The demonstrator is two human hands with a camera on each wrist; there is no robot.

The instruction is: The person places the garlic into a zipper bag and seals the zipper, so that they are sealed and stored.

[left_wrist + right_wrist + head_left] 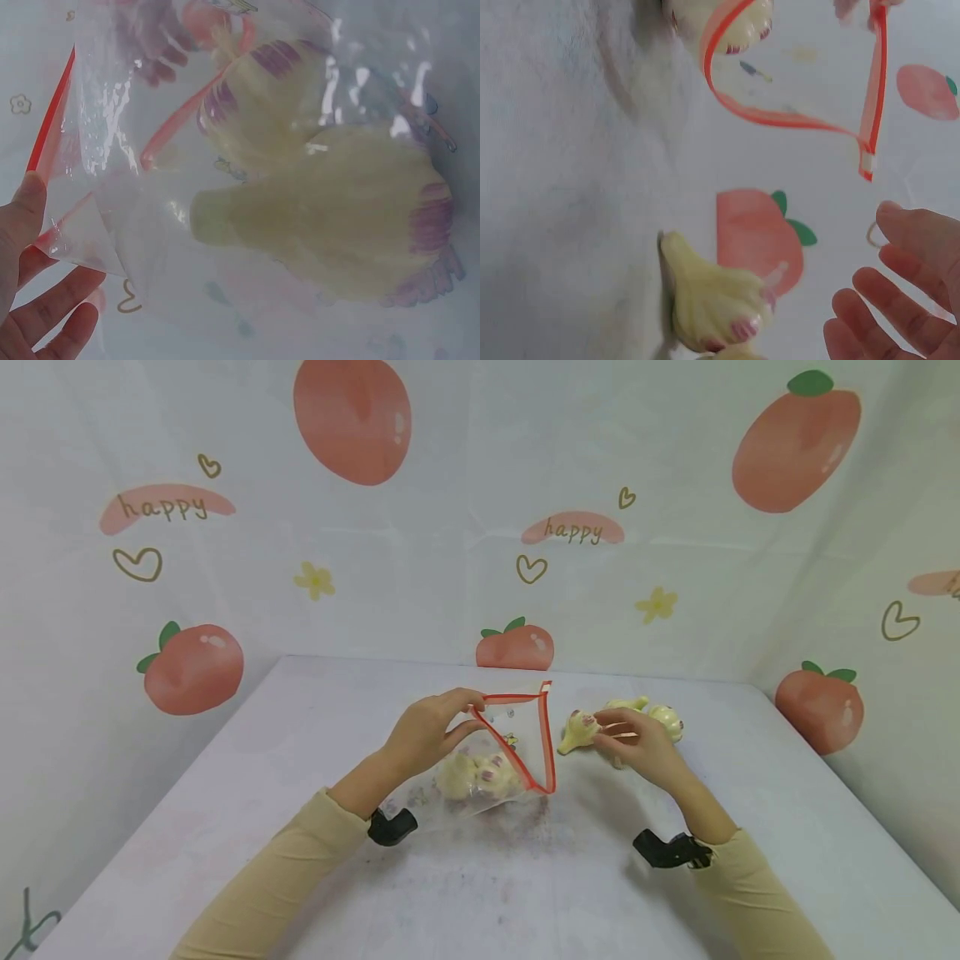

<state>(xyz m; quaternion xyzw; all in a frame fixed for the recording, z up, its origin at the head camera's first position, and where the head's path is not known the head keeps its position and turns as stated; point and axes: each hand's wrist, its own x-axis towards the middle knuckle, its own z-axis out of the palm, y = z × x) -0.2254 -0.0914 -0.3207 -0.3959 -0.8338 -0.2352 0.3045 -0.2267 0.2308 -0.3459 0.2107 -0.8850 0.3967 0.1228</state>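
My left hand (427, 731) pinches the red-edged rim of a clear zip bag (112, 150) between thumb and fingers. The bag's mouth gapes toward the right. Two garlic bulbs (337, 210), pale with purple streaks, lie inside the bag and show through the plastic. My right hand (641, 743) is over the table to the right of the bag, fingers spread and slightly bent, with nothing between them. Close by its fingertips lies a loose garlic bulb (578, 732); in the right wrist view a gap separates the fingers from that bulb (716, 300).
More garlic bulbs (666, 722) sit just behind the right hand, partly covered by it. The white table (480, 893) meets a pale cloth backdrop (450, 568) printed with red fruit and hearts. A black wrist device (671, 850) is on the right wrist, another (392, 827) on the left.
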